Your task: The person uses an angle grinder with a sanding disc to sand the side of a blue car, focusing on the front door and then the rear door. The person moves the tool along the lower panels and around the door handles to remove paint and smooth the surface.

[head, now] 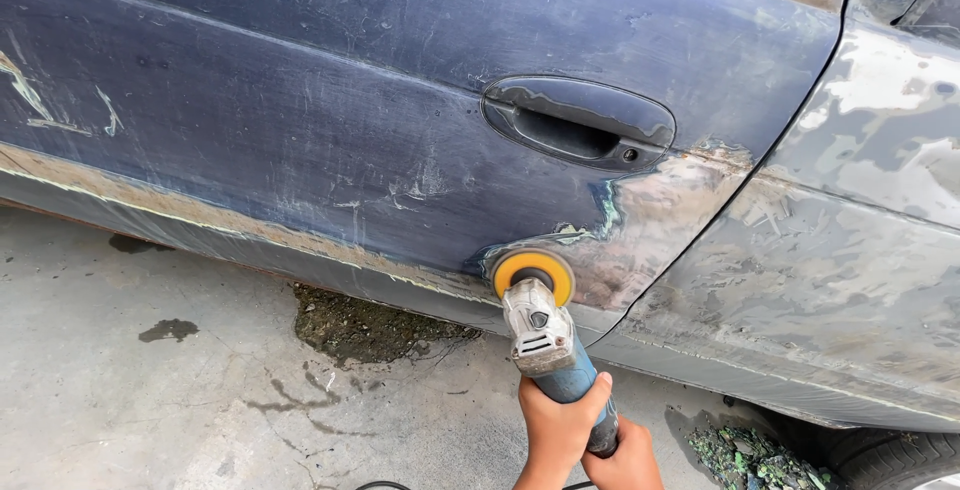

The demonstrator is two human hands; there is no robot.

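Concrete floor (150,390), grey and stained, fills the lower left of the frame, and a dark blue car door (330,100) spans the upper half, its paint scuffed and scratched. You stand facing that door and look down along an angle grinder (545,335) that you hold in front of you.

The grinder's long axis runs from the lower middle of the frame up and slightly left, away from your fingers toward the panel. Its yellow disc (533,272) sits at the far end, touching the door low down, just below the recessed door handle (578,122) and at the left edge of a patch of bare, sanded metal (660,220) that reaches to the door gap. Beyond that gap, at the right of the frame, the neighbouring panel (860,240) is mostly stripped to grey and mottled filler.

Your left hand (560,425) is the nearer one to the disc: its fingers are closed around the blue body of the tool just behind the grey gear head. Your right hand (625,460) sits lower and behind it, at the bottom edge of the frame, wrapped around the tail of the body. Both wrists come up from below, roughly in line with the tool. A dark cable (375,485) shows on the floor at the bottom edge.
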